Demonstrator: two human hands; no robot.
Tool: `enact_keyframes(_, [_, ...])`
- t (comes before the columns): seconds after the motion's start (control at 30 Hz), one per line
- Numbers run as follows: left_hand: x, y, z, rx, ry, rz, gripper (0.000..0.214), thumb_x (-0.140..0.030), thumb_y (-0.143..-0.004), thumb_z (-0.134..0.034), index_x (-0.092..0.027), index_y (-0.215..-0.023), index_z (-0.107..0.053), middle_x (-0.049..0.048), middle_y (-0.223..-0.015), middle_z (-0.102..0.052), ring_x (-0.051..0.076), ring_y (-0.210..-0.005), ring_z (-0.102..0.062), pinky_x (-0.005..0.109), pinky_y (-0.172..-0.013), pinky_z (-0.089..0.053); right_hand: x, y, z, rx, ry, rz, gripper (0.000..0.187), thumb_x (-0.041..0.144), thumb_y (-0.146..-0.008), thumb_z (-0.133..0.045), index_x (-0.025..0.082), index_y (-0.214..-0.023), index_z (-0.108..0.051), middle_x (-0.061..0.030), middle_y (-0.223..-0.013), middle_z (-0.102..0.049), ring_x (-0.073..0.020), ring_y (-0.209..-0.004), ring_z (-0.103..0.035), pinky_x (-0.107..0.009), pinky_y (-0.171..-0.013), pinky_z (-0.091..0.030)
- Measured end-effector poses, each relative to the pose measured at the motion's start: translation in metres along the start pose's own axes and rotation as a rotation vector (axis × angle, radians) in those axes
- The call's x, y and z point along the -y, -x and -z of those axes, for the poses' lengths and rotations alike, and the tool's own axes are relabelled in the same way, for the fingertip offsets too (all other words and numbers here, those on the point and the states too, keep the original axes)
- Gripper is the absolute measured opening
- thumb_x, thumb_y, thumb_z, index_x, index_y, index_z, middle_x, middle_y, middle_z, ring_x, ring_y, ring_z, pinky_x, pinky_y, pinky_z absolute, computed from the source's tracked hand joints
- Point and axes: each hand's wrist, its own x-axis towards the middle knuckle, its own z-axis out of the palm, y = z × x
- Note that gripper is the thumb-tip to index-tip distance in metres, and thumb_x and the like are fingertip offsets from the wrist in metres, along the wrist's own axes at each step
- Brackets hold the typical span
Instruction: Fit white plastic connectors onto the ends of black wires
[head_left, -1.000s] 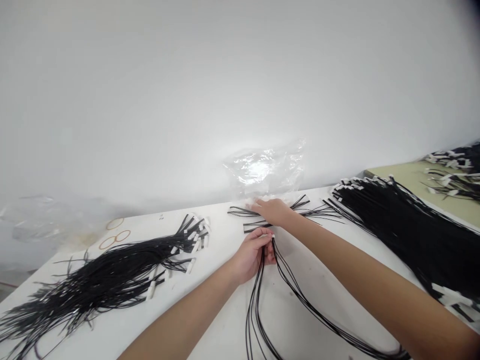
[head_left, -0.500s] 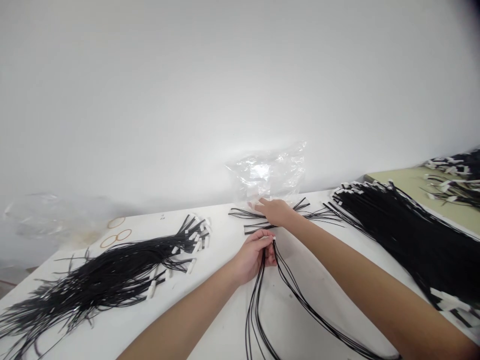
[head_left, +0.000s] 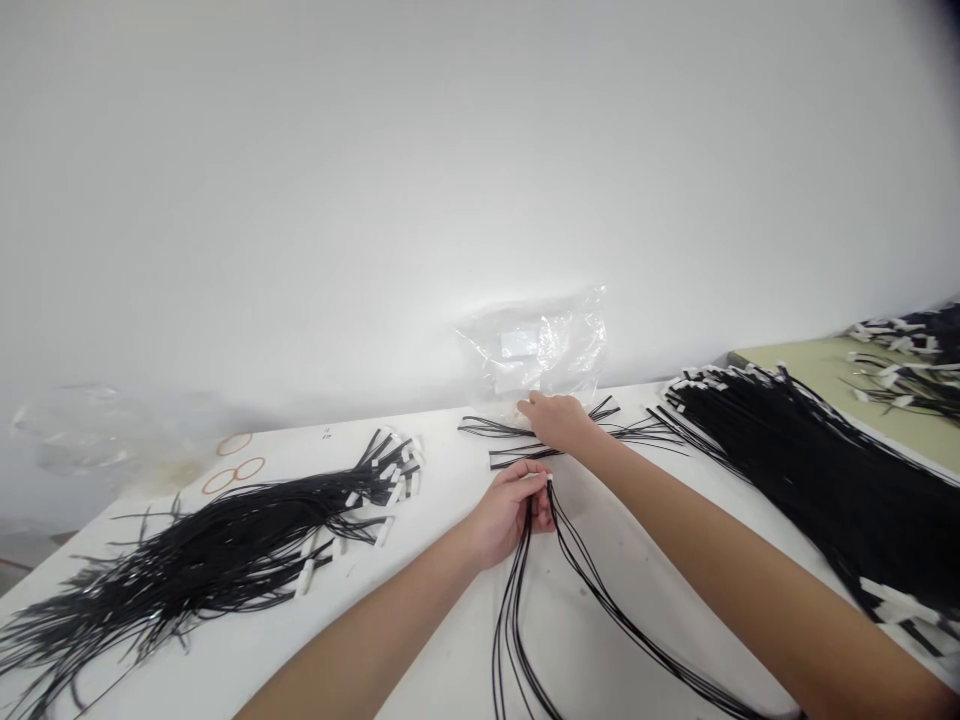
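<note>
My left hand [head_left: 517,515] is closed around a bundle of thin black wires [head_left: 619,610]. A small white connector [head_left: 549,478] shows at its fingertips, with wires hanging down from it in two loose strands. Farther back, my right hand [head_left: 559,422] is at the lower edge of a clear plastic bag [head_left: 559,350], which leans on the wall. Its fingers are drawn together, and what they pinch, if anything, is hidden. Beneath that hand lie loose black wires [head_left: 637,432] across the white table [head_left: 442,610].
A heap of black wires with white connectors [head_left: 225,545] lies on the left, near several tan rubber bands [head_left: 234,443] and another clear bag [head_left: 105,435]. A thick stack of black wires [head_left: 810,470] covers the right side. More wires lie on a yellowish surface [head_left: 817,365].
My right hand's fingers have drawn in from a more stretched pose at the bag, and the bag has shifted slightly. My left hand keeps its hold on the wires.
</note>
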Motion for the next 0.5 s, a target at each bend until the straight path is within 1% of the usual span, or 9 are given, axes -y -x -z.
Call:
enact_keyframes(0.1, [0.000, -0.001, 0.000, -0.001, 0.006, 0.005, 0.014, -0.026, -0.075, -0.058, -0.019, -0.084, -0.050, -0.0033, -0.058, -0.044, 0.008, -0.046, -0.043, 0.022, -0.049, -0.040, -0.004, 0.002, 0.001, -0.018, -0.023, 0.002, 0.030, 0.009, -0.080, -0.038, 0.020, -0.105, -0.051, -0.0082, -0.094, -0.055, -0.0164, -0.071, -0.061, -0.023, -0.058, -0.039])
enact_keyframes(0.2, [-0.001, 0.000, 0.000, -0.007, 0.018, 0.009, 0.015, -0.025, -0.074, -0.059, -0.019, -0.083, -0.050, -0.0033, -0.058, -0.044, 0.007, -0.047, -0.042, 0.021, -0.048, -0.039, -0.006, 0.008, 0.003, -0.053, -0.070, -0.009, 0.030, 0.008, -0.082, -0.037, 0.021, -0.106, -0.051, -0.0084, -0.100, -0.056, -0.0144, -0.071, -0.061, -0.023, -0.059, -0.038])
enact_keyframes(0.3, [-0.002, 0.000, 0.000, -0.011, 0.029, 0.011, 0.015, -0.023, -0.071, -0.059, -0.018, -0.082, -0.050, -0.0031, -0.059, -0.044, 0.007, -0.047, -0.041, 0.021, -0.048, -0.039, -0.006, 0.021, 0.010, -0.106, -0.149, -0.021, 0.027, 0.017, -0.090, -0.032, 0.023, -0.107, -0.051, -0.0079, -0.115, -0.052, -0.0126, -0.071, -0.061, -0.023, -0.058, -0.039])
enact_keyframes(0.37, [-0.003, -0.001, 0.002, -0.007, 0.044, 0.025, 0.014, -0.020, -0.070, -0.057, -0.018, -0.081, -0.049, -0.0032, -0.057, -0.043, 0.008, -0.046, -0.040, 0.021, -0.046, -0.037, -0.007, 0.034, 0.016, -0.139, -0.215, -0.018, 0.027, 0.026, -0.093, -0.029, 0.025, -0.107, -0.052, -0.0055, -0.117, -0.052, -0.0114, -0.075, -0.060, -0.023, -0.059, -0.040])
enact_keyframes(0.4, [-0.003, -0.001, 0.003, 0.000, 0.059, 0.037, 0.013, -0.018, -0.069, -0.056, -0.019, -0.080, -0.049, -0.0033, -0.057, -0.043, 0.008, -0.045, -0.039, 0.021, -0.045, -0.036, -0.007, 0.041, 0.019, -0.150, -0.294, -0.015, 0.027, 0.030, -0.093, -0.029, 0.025, -0.106, -0.052, -0.0043, -0.115, -0.053, -0.0103, -0.076, -0.059, -0.022, -0.060, -0.042])
enact_keyframes(0.43, [-0.003, -0.001, 0.004, 0.008, 0.076, 0.052, 0.013, -0.017, -0.068, -0.055, -0.019, -0.079, -0.048, -0.0034, -0.057, -0.042, 0.007, -0.044, -0.038, 0.020, -0.044, -0.034, -0.007, 0.049, 0.022, -0.153, -0.419, -0.012, 0.026, 0.033, -0.093, -0.031, 0.025, -0.104, -0.052, -0.0032, -0.111, -0.055, -0.0087, -0.074, -0.059, -0.021, -0.060, -0.043])
enact_keyframes(0.5, [-0.003, -0.002, 0.006, 0.026, 0.115, 0.086, 0.013, -0.016, -0.066, -0.053, -0.018, -0.078, -0.047, -0.0037, -0.057, -0.041, 0.006, -0.042, -0.034, 0.018, -0.042, -0.029, -0.007, 0.065, 0.025, -0.109, -0.875, -0.036, 0.024, 0.040, -0.089, -0.039, 0.022, -0.097, -0.053, -0.0022, -0.102, -0.057, -0.0069, -0.063, -0.057, -0.021, -0.057, -0.045])
